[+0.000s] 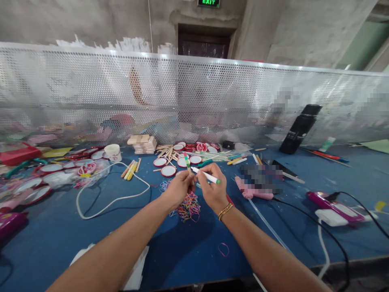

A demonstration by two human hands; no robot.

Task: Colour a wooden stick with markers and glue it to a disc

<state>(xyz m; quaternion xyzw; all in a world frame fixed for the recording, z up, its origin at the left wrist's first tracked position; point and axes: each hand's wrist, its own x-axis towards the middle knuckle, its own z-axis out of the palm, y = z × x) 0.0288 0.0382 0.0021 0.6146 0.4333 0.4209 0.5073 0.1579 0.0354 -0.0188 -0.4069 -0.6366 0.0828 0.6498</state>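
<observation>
My left hand [180, 187] is closed in a pinch on a thin wooden stick with green and pink bands [187, 161], held upright. My right hand [212, 187] is closed round a white marker with a green tip [206, 175], lying across towards the stick. Both hands hover above a heap of coloured rubber bands [188, 207] on the blue table [91, 235]. A gold bracelet [225, 211] is on my right wrist.
Round red-rimmed white discs [168, 170] and plain wooden sticks [165, 151] lie beyond the hands. A white cable [115, 199] loops at the left, and a pink glue gun [331, 202] lies at the right. A perforated metal screen [194, 97] closes the back. A small cup [112, 152] stands at the left.
</observation>
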